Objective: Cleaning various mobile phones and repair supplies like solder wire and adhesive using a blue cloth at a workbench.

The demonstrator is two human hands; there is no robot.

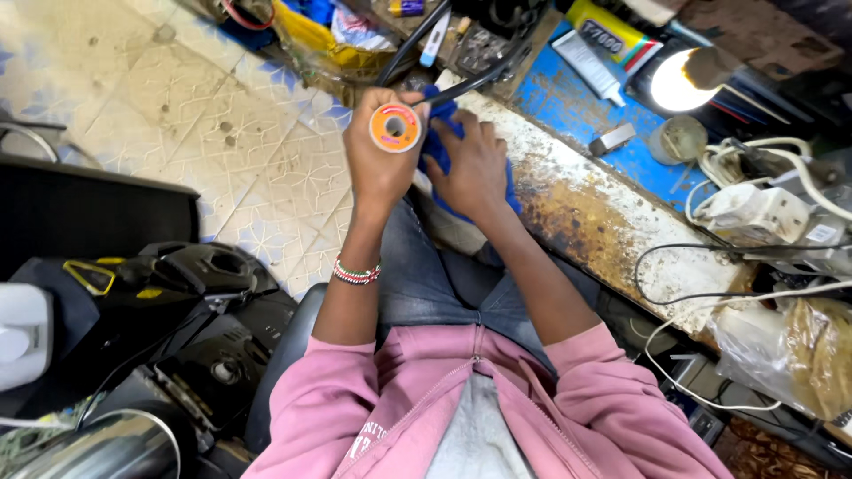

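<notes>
The person sits low, knees in jeans, pink jacket sleeves pushed up, both arms stretched out toward the edge of the worn surface (568, 213).

The left hand (380, 155) is raised, its fingers (417, 105) clamped round a small orange spool (395, 128), the spool's round face and dark centre hole turned up toward the head. A beaded bracelet (356, 272) sits on that wrist.

The right hand (475, 164) lies just beside it, back of the hand up, fingers curled down and closed on a blue thing (441, 153) that shows between the two hands and under the palm; what it is I cannot tell. A black cable (470, 82) runs from near the spool up across the surface's edge.

Further along the surface, on its blue part, lie a yellow tube (611, 34), a white tube (587, 67) and a small grey block (612, 139). A lit lamp (676, 82) glares beside them, and a white power strip (754, 213) with tangled white cords sits to the right.

On the tiled floor (222, 142) to the left stand black machine housings (204, 266), close against the person's seat.
</notes>
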